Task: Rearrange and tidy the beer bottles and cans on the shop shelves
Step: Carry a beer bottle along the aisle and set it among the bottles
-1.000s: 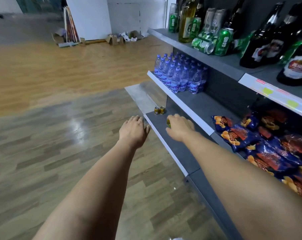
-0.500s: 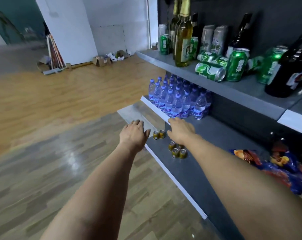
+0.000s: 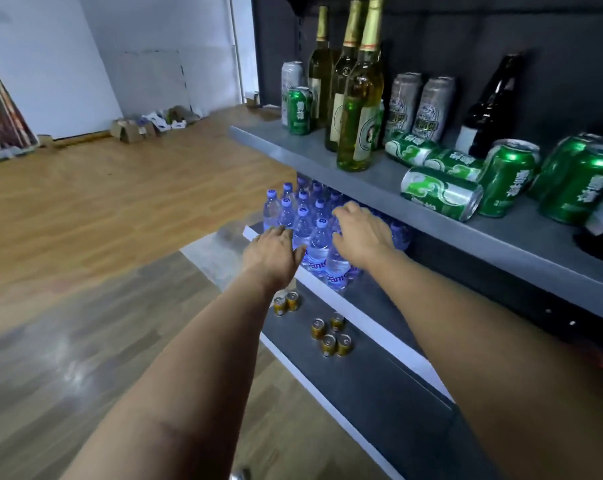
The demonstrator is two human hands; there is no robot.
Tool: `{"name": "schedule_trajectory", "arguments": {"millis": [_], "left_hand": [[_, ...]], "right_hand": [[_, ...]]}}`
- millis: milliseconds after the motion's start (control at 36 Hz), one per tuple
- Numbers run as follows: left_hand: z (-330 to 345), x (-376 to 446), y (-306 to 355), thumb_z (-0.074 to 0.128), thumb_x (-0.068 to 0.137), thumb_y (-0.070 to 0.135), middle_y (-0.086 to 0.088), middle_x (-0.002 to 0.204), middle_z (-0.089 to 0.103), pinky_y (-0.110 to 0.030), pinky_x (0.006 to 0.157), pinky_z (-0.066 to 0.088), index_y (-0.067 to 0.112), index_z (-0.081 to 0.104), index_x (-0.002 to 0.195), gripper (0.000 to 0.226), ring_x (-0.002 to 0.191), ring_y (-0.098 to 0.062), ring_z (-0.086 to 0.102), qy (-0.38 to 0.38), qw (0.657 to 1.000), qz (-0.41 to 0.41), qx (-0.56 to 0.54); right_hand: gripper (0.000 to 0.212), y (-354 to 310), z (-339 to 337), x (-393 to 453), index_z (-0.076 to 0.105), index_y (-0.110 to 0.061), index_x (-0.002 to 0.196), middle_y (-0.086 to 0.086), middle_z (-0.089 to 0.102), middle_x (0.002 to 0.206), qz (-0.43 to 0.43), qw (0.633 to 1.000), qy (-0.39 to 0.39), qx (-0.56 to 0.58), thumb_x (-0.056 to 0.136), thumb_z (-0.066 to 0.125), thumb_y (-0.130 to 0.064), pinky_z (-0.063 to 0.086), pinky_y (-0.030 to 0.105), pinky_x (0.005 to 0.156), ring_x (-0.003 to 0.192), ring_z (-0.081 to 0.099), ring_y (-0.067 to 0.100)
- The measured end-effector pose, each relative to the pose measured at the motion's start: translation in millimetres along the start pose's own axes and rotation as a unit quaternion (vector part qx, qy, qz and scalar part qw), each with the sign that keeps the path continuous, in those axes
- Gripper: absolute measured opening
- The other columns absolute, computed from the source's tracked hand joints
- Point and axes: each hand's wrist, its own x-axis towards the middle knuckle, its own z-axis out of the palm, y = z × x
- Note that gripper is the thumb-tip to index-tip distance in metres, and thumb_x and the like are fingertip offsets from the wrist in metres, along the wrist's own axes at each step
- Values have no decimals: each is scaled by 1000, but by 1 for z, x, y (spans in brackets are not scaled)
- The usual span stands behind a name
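Observation:
On the upper grey shelf stand three tall yellow-green beer bottles, an upright green can, two silver cans and a dark bottle. Several green cans are jumbled there; one lies on its side near the shelf edge, another stands upright. My left hand and my right hand are raised in front of the water bottles on the middle shelf, fingers relaxed and holding nothing. Small gold cans stand on the lowest shelf.
A white price strip edges the middle shelf. Wooden floor stretches to the left, with cardboard scraps along the white back wall and leaning boards at far left.
Both hands have risen from the lowest shelf up to the level of the water bottles. The view has tilted upward, showing more of the beer shelf.

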Motion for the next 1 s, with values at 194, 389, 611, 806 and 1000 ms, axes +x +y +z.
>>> {"name": "schedule_trajectory", "arguments": {"millis": [194,389,611,806,1000], "left_hand": [[-19,88,-32,31,102,42,-8,150,36,-37,109,29,9,34,145,54,135,-26,37,25,995,99,12],[-35,159,-56,32,101,41,-7,137,48,-35,95,37,14,43,135,44,124,-26,46,57,983,175,6],[-31,217,-73,34,101,41,-8,134,49,-34,99,35,14,44,133,43,123,-25,45,50,977,207,-32],[-34,259,-67,37,100,39,-10,138,45,-36,102,35,10,38,137,47,127,-26,42,49,973,201,-101],[-44,296,-38,46,98,40,-8,153,29,-39,106,35,14,15,152,67,138,-25,33,31,962,186,-198]], "right_hand": [[32,-7,-12,63,47,-11,129,9,49,127,83,994,69,-7,97,46,-18,42,39,85,116,48,29],[34,-14,-38,113,44,-10,128,10,50,124,176,970,163,-28,97,47,-25,43,38,83,112,50,27],[67,-4,-54,162,32,-11,141,10,45,137,323,890,314,69,91,52,-52,40,41,93,124,43,28],[101,9,-55,196,11,-16,152,9,37,150,361,864,314,158,79,61,-65,44,43,92,131,43,31],[100,16,-47,213,10,-19,151,6,44,144,350,866,326,150,78,68,-57,47,38,84,120,53,30]]}}
